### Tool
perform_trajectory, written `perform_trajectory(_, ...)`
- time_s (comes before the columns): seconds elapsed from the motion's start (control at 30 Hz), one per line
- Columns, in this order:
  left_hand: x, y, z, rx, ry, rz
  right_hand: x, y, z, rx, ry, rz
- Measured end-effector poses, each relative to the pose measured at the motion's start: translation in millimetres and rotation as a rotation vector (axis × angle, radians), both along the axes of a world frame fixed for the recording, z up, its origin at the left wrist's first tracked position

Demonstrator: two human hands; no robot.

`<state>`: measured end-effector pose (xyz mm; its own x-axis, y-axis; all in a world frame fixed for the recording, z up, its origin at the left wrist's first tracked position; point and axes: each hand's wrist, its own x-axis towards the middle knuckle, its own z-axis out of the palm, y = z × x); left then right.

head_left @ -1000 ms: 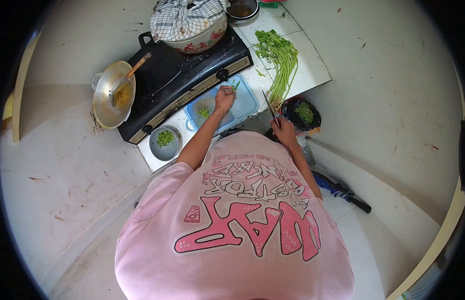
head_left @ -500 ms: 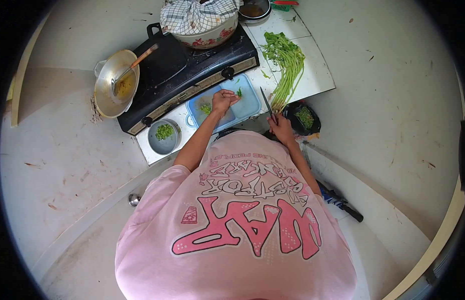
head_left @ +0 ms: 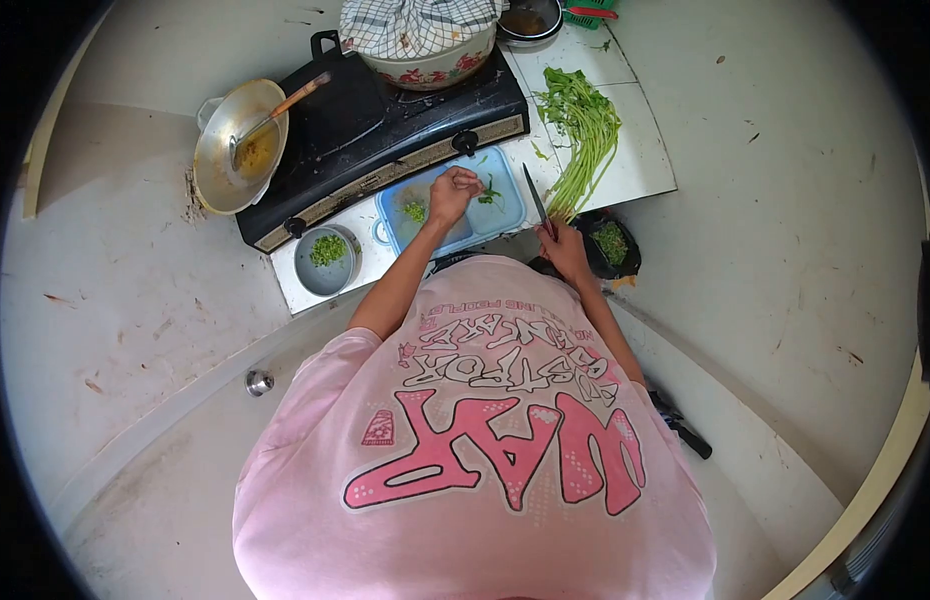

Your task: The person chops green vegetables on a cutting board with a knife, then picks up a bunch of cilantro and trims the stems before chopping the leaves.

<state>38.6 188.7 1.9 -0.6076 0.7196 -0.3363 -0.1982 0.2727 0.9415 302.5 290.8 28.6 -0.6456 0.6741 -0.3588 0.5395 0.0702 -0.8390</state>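
My left hand (head_left: 454, 194) is over the blue tray (head_left: 463, 238), its fingers closed beside a small green sprig (head_left: 491, 193); whether it holds the sprig's stem is too small to tell. Chopped greens (head_left: 415, 211) lie in the tray's left part. My right hand (head_left: 565, 246) is closed around the handle of a knife (head_left: 536, 194), whose blade points away from me. Just beyond that hand, the root ends of a bunch of leafy green stalks (head_left: 591, 137) rest on the white tiles.
A black stove (head_left: 385, 146) carries a cloth-covered pot (head_left: 425, 66). To its left is a pan (head_left: 217, 150) with a spatula. A grey bowl (head_left: 317, 278) of chopped greens stands at front left; a black container (head_left: 625, 262) holding greens is at right.
The view has shifted slightly. The green sprig beside my left hand now looks more spread out and lower over the tray. My right hand still holds the knife.
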Motion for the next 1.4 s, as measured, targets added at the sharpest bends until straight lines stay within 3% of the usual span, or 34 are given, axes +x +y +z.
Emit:
perform_trajectory(0.07,3.3,5.9,11.4,0.089,-0.003,0.028,-0.8,2.4,1.9,-0.016,0.02,-0.001)
perform_trajectory(0.17,4.0,8.5,28.5,0.012,0.168,-0.021,-1.8,3.7,3.1,-0.015,0.014,-0.006)
perform_trajectory(0.27,4.1,4.0,11.0,0.015,0.296,-0.039,0.5,7.2,1.9,-0.002,-0.002,0.021)
perform_trajectory(0.37,8.9,-4.9,19.0,-0.151,0.444,-0.208,2.8,8.1,-0.4,-0.003,-0.011,0.015)
perform_trajectory(0.57,11.8,-10.0,14.1,-0.241,0.591,-0.339,7.3,9.4,-0.9,-0.01,0.001,0.013)
perform_trajectory(0.67,14.6,-2.5,37.4,-0.2,0.622,-0.321,8.5,7.6,2.4,-0.042,0.0,-0.028)
perform_trajectory(0.87,6.6,48.4,63.0,-0.096,0.709,-0.504,20.3,-0.7,4.0,-0.084,0.071,-0.142)
perform_trajectory(0.97,5.0,84.0,51.1,0.012,0.787,-0.604,33.5,-9.8,4.4,-0.092,0.065,-0.237)
perform_trajectory(1.1,12.6,127.3,42.3,-0.044,0.915,-0.791,49.2,-25.5,11.3,-0.13,0.091,-0.377)
perform_trajectory(1.4,22.6,167.4,-20.1,-0.098,0.956,-0.783,80.2,-80.9,11.4,-0.164,0.02,-0.638)
